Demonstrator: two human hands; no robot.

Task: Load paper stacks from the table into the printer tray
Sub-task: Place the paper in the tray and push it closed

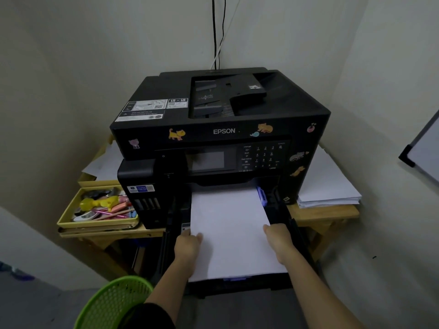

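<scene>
Your left hand (187, 242) and right hand (279, 238) grip the two side edges of the paper stack (231, 229), thumbs on top and fingers hidden beneath, at lower centre of the frame in the pulled-out printer tray (294, 231). Slide the stack in level and square, keeping its right edge against the blue guide (261, 195) so no sheet buckles. More paper (332, 186) waits on the table (325, 213) at right of the printer (221, 119).
</scene>
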